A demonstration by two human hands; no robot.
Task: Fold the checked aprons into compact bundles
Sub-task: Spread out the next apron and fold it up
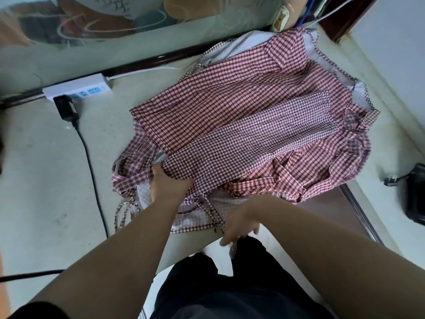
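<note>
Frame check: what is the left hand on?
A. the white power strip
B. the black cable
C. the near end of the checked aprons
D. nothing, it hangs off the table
C: the left hand grips the checked aprons at their near end; the right hand holds an apron tie.

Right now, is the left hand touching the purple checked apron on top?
Touching. The head view shows the left hand gripping the purple checked apron at its near corner.

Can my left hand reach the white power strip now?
Probably yes, once free: left hand grips the apron; only bare table and a black cable lie before the power strip.
</note>
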